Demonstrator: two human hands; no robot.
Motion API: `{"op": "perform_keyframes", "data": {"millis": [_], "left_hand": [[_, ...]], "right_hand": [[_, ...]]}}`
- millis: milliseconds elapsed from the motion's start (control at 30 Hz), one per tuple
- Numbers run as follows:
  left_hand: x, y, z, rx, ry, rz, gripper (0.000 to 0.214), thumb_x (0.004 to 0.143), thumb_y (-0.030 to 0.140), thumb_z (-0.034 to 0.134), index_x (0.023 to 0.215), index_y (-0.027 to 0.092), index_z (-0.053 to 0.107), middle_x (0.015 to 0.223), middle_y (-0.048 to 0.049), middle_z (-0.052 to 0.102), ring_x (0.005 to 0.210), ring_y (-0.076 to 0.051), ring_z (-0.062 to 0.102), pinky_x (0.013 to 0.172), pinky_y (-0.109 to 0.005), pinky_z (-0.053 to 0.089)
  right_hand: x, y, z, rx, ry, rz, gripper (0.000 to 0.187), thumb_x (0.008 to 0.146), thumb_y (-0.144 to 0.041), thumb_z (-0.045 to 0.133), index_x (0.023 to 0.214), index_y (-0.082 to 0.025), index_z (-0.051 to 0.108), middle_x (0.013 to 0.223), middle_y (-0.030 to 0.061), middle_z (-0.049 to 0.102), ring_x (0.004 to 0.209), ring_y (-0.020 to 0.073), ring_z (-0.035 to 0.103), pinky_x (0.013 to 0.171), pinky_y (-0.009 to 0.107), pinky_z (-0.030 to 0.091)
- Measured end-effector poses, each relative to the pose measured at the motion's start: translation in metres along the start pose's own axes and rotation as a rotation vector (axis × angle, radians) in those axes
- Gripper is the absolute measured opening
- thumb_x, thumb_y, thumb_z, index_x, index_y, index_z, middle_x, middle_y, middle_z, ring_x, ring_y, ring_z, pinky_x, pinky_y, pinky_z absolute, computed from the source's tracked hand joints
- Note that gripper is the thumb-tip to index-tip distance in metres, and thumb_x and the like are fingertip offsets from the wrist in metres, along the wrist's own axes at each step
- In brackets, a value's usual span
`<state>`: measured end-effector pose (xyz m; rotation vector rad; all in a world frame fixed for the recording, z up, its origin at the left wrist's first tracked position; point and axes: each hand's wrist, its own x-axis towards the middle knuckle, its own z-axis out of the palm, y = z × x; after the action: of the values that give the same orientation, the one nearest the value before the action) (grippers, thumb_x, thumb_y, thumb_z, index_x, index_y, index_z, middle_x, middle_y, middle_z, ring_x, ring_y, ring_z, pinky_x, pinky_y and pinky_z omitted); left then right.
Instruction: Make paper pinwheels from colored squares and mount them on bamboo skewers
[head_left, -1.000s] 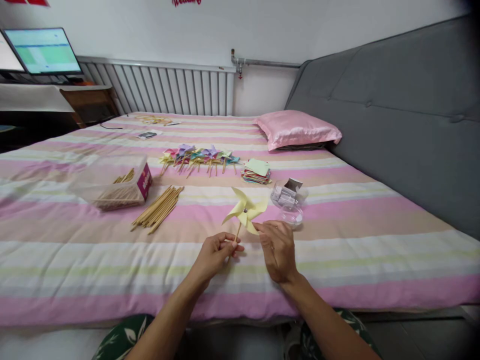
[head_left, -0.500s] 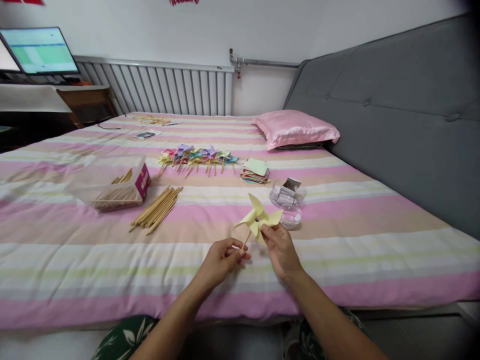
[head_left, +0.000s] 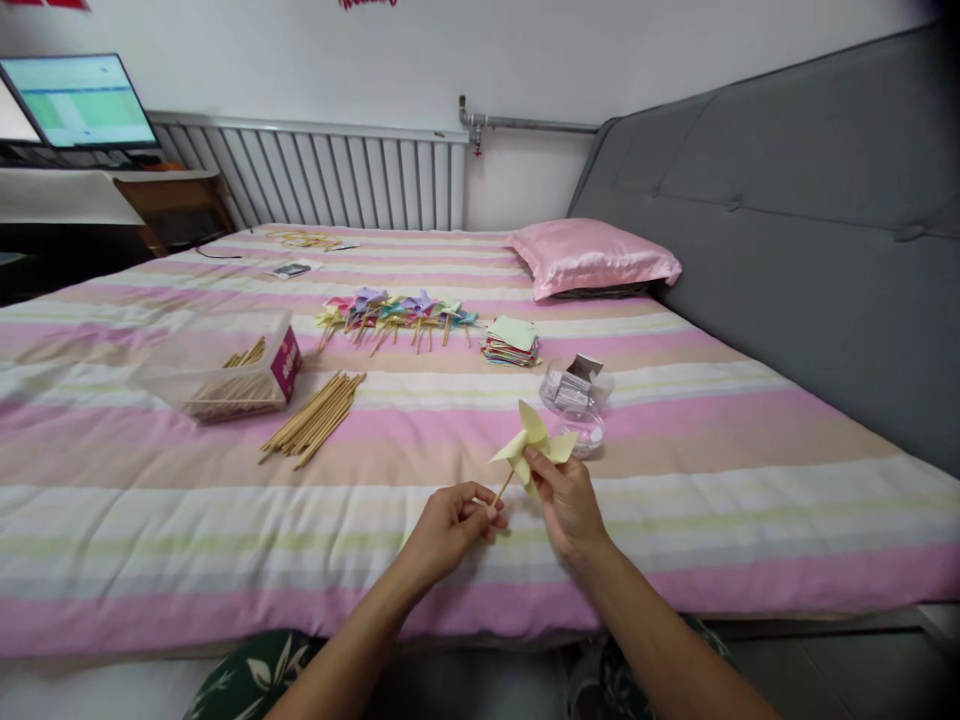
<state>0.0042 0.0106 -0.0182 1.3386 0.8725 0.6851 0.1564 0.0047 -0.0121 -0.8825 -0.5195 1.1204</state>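
A pale yellow paper pinwheel (head_left: pixel 534 430) on a thin wooden stick is held above the front of the bed. My left hand (head_left: pixel 454 525) pinches the lower part of the stick (head_left: pixel 504 488) between thumb and fingers. With the thumb over the pinwheel's centre, my right hand (head_left: pixel 568 503) grips the paper head, and the middle of it is hidden. Just beyond the right hand sits a clear plastic container (head_left: pixel 585 432) with a small opened box (head_left: pixel 581 375) in it or against it.
A bundle of wooden sticks (head_left: pixel 315 420) lies left, beside a clear plastic tub (head_left: pixel 217 340) holding more sticks. Farther back are several colourful finished pinwheels (head_left: pixel 397 312) and a stack of coloured paper squares (head_left: pixel 511 342). A pink pillow (head_left: pixel 592 258) rests near the grey headboard (head_left: pixel 787 200).
Both hands and the pinwheel have shifted slightly right. My right thumb has moved onto the pinwheel's centre, covering the pin that showed before, and the head has turned a little.
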Motion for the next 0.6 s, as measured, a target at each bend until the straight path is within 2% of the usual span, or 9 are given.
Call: {"op": "perform_keyframes", "data": {"millis": [300,600], "left_hand": [[0.0002,-0.0034,-0.0009,0.04,-0.004,0.005,0.023,0.078,0.034,0.06,0.085,0.012,0.06,0.076,-0.0103,0.071,0.059,-0.013,0.058,0.056,-0.022,0.041],[-0.002,-0.0005,-0.0001,0.049,0.002,0.007,0.022,0.078,0.035,0.06,0.083,0.013,0.061,0.075,-0.0101,0.071,0.059,-0.014,0.058,0.057,-0.023,0.041]], "right_hand": [[0.0024,0.0028,-0.0025,-0.026,0.028,-0.01,0.021,0.058,-0.026,0.08,0.07,-0.015,0.067,0.07,0.0005,0.067,0.064,0.0118,0.058,0.062,0.024,0.046],[0.0023,0.0032,-0.0052,-0.059,0.007,-0.034,0.021,0.059,-0.026,0.079,0.072,-0.016,0.067,0.07,-0.0001,0.066,0.066,0.0122,0.057,0.064,0.026,0.045]]}}
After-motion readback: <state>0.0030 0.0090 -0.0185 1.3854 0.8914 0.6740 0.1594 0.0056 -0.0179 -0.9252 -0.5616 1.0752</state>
